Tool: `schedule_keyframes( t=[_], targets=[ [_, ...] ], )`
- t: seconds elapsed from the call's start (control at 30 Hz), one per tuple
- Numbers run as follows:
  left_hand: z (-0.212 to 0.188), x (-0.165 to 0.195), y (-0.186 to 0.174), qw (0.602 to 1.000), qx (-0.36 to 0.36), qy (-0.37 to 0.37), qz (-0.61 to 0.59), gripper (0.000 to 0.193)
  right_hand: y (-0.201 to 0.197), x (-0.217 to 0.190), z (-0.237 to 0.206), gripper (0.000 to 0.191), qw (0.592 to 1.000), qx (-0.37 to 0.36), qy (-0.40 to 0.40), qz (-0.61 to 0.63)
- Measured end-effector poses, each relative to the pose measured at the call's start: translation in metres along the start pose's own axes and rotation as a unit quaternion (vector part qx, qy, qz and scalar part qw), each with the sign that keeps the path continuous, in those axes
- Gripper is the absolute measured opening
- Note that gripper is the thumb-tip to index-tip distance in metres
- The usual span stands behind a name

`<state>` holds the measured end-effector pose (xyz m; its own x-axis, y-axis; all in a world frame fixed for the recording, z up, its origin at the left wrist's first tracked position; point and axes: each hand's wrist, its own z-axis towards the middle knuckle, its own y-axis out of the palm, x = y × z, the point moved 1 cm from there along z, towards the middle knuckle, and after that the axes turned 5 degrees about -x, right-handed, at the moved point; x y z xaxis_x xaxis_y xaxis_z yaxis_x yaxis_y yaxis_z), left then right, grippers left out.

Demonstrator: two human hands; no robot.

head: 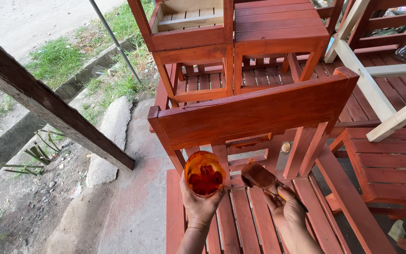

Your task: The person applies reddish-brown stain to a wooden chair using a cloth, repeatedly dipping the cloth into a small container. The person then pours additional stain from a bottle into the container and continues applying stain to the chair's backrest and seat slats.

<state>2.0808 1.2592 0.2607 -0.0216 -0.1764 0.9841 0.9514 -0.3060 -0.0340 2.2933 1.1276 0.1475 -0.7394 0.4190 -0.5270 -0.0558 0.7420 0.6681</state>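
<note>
L hand [199,203] fingers grip cup [205,173] of red stain; R hand [285,209] fingers closed on brush [259,177], near red chair [254,113].

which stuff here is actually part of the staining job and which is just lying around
In use:
- cup of red stain, held in the left hand
- brush, held in the right hand
- red wooden chair right in front of them

Lying about:
- stacked red stools
- bare wood frame
- dark post
- metal rod
- cut green stalks on the ground
</note>
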Motion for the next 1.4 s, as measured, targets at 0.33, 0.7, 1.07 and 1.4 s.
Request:
schedule_keyframes(
  t=[0.33,0.7,1.07,1.4],
  targets=[
    [0.000,-0.018,-0.014,0.999,0.006,0.033,0.035,0.108,0.048,0.080,0.060,0.018,0.985,-0.031,0.061,0.157],
    [0.002,-0.021,-0.011,0.999,0.002,-0.026,0.038,0.108,0.058,0.064,0.012,0.010,0.875,-0.121,-0.291,-0.367],
    [-0.002,-0.016,-0.005,0.999,-0.005,-0.011,0.040,0.110,0.079,0.046,-0.002,0.013,0.898,-0.107,-0.262,-0.337],
    [-0.006,-0.014,-0.008,1.000,0.000,-0.009,0.020,0.112,0.091,-0.010,-0.023,0.025,0.511,-0.180,-0.465,-0.700]
  ],
)
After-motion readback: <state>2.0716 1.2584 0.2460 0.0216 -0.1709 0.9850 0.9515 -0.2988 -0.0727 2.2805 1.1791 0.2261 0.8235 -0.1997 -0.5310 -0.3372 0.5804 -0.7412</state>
